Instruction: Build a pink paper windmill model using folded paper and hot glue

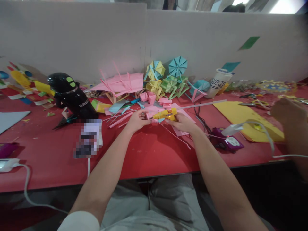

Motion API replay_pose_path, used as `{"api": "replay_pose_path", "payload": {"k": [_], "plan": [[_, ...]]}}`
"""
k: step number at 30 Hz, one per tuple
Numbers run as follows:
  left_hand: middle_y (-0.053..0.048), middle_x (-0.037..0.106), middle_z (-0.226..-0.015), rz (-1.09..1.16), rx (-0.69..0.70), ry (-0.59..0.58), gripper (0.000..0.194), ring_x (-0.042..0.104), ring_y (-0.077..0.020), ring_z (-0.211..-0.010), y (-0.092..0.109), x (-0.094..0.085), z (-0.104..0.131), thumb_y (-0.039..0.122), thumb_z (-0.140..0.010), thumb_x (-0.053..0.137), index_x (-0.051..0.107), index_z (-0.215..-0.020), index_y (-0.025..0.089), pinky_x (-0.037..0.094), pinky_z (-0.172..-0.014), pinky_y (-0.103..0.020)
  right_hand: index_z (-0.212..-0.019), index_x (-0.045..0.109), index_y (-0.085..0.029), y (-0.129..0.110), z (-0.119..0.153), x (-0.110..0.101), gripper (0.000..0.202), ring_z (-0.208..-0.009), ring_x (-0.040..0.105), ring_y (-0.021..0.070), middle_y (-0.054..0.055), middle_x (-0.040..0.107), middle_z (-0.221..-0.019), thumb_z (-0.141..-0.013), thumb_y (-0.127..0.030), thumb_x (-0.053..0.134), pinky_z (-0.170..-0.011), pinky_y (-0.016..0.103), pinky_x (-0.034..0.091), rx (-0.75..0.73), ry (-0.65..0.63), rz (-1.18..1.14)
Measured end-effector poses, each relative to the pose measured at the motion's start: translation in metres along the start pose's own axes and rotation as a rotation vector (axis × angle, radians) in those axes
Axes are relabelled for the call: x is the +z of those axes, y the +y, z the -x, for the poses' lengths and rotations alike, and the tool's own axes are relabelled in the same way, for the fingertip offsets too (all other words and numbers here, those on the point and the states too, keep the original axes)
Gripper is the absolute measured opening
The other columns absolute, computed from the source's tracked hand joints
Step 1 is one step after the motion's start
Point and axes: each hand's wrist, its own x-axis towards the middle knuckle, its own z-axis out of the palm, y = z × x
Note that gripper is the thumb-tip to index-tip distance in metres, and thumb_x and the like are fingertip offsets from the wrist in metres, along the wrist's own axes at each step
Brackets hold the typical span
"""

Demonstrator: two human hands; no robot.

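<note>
A yellow glue gun is gripped in my right hand, its nozzle pointing left and a long clear glue stick reaching out behind it to the right. My left hand has its fingers closed on a small pink paper piece, right at the nozzle. Its exact shape is partly hidden by the fingers and the gun. Folded pink pieces lie just behind. Thin pink paper sticks are spread left of my left hand, and pink sheets lie under my right hand.
Behind stand paper umbrellas and a pink paper model. A black bottle and a phone are at left. At right are a cup, yellow sheets, a purple power strip and another person's hand.
</note>
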Motion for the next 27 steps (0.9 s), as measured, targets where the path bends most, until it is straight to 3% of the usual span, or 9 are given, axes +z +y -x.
{"api": "replay_pose_path", "payload": {"k": [7, 13, 16, 24, 27], "plan": [[-0.006, 0.069, -0.087, -0.040, -0.026, 0.044, 0.053, 0.065, -0.0139, -0.077, 0.004, -0.004, 0.002, 0.010, -0.058, 0.084, 0.065, -0.107, 0.010, 0.053, -0.083, -0.034, -0.101, 0.068, -0.015, 0.014, -0.001, -0.003, 0.032, -0.075, 0.064, 0.0219, 0.007, 0.072, -0.086, -0.080, -0.038, 0.066, -0.070, 0.033, 0.051, 0.037, 0.077, -0.029], [-0.006, 0.068, -0.087, -0.020, -0.025, 0.042, 0.052, 0.065, -0.0133, -0.077, 0.004, -0.004, 0.002, 0.007, -0.061, 0.081, 0.064, -0.109, 0.010, 0.054, -0.082, -0.034, -0.100, 0.066, -0.014, 0.039, -0.001, -0.028, 0.028, -0.094, 0.068, 0.0335, 0.018, 0.072, -0.101, -0.080, -0.033, 0.064, -0.082, 0.044, 0.051, 0.296, 0.462, 0.132], [-0.005, 0.067, -0.087, -0.027, -0.021, 0.042, 0.052, 0.065, -0.0129, -0.076, 0.003, -0.003, 0.002, 0.005, -0.060, 0.081, 0.064, -0.108, 0.009, 0.054, -0.081, -0.034, -0.098, 0.066, -0.018, 0.058, 0.001, -0.042, 0.024, -0.102, 0.065, 0.0400, 0.020, 0.071, -0.106, -0.082, -0.036, 0.062, -0.086, 0.052, 0.048, 0.447, 0.579, 0.218], [-0.006, 0.068, -0.090, -0.025, -0.034, 0.035, 0.050, 0.065, -0.0122, -0.076, 0.002, -0.001, 0.002, 0.003, -0.062, 0.080, 0.063, -0.108, 0.010, 0.054, -0.082, -0.034, -0.081, 0.060, -0.023, 0.101, -0.003, -0.048, 0.022, -0.098, 0.064, 0.0408, 0.018, 0.068, -0.094, -0.067, -0.032, 0.074, -0.078, 0.052, 0.046, 0.661, 0.596, 0.214], [-0.006, 0.068, -0.089, -0.023, -0.042, 0.036, 0.051, 0.066, -0.0125, -0.076, 0.001, -0.002, 0.001, 0.002, -0.062, 0.079, 0.063, -0.109, 0.010, 0.054, -0.081, -0.034, -0.079, 0.056, -0.022, 0.110, -0.002, -0.049, 0.029, -0.095, 0.064, 0.0396, 0.018, 0.066, -0.090, -0.063, -0.035, 0.077, -0.077, 0.051, 0.046, 0.601, 0.602, 0.231]]}}
